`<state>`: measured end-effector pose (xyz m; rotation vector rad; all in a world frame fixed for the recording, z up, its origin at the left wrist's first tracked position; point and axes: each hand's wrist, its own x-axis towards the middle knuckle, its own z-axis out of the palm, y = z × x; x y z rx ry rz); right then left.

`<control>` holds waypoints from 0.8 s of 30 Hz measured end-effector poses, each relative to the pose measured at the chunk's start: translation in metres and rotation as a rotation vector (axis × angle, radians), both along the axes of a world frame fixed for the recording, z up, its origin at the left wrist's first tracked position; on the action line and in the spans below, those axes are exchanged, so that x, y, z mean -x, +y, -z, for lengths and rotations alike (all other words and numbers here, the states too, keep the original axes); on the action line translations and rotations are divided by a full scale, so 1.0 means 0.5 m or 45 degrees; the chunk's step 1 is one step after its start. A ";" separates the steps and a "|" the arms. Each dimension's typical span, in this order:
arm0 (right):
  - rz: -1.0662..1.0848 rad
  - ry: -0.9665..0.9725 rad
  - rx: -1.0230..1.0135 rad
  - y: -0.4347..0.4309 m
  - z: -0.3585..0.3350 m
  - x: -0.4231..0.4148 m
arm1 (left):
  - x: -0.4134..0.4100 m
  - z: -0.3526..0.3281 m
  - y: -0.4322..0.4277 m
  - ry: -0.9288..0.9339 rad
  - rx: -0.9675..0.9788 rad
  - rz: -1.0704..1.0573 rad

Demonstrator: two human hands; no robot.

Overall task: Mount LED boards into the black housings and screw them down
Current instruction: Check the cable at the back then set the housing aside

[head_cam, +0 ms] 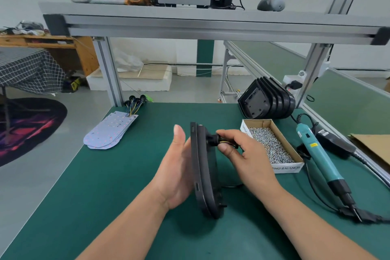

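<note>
Black housing (pixel 205 171) is held on edge near the middle of the bench (pixel 126 186), lower end down close to the mat. Contact with the mat cannot be confirmed.

Left hand (pixel 179 167) is laid flat against the housing's left face, fingers (pixel 179 135) straight and pressed together. It is judged to be a backstop, so that whatever sits in that face is not pushed out. The face is turned into the palm, so a seated board cannot be confirmed.

Right hand (pixel 247 154) is at the back face, thumb and fingertips (pixel 223 149) pinching the cable grommet (pixel 213 139), with yellow and dark wires (pixel 226 142) trailing out past the fingers. Step in hand is judged to be lead routing: the grommet is being seated in the rear hole before anything is screwed.

Supplies are laid out in reach:
- LED boards (pixel 109 133) are stacked at the left edge, leads pointing to the far side
- spare housings (pixel 268 101) are nested at the far right corner
- the screw box (pixel 272 143) sits just beside the right hand
- the electric screwdriver (pixel 320 158) lies along the right edge, untouched

Screwing is judged not yet begun. The risk is wires pinched under the board if the grommet is not fully home.
</note>
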<state>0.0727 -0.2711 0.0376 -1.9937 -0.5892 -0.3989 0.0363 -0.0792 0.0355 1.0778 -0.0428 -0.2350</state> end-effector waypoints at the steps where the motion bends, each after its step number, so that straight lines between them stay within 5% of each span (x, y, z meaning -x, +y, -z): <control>1: -0.006 0.011 0.005 -0.001 0.002 0.000 | -0.004 0.002 0.003 -0.007 -0.037 -0.007; 9: 0.007 0.046 0.220 -0.011 0.011 -0.004 | -0.028 0.033 0.014 -0.092 -0.301 -0.117; 21: -0.210 0.069 1.074 -0.063 0.011 -0.017 | -0.040 0.033 0.043 -0.017 -0.497 -0.493; 24: -0.040 0.052 0.878 -0.048 0.012 -0.008 | -0.042 0.039 0.038 -0.070 -0.550 -0.546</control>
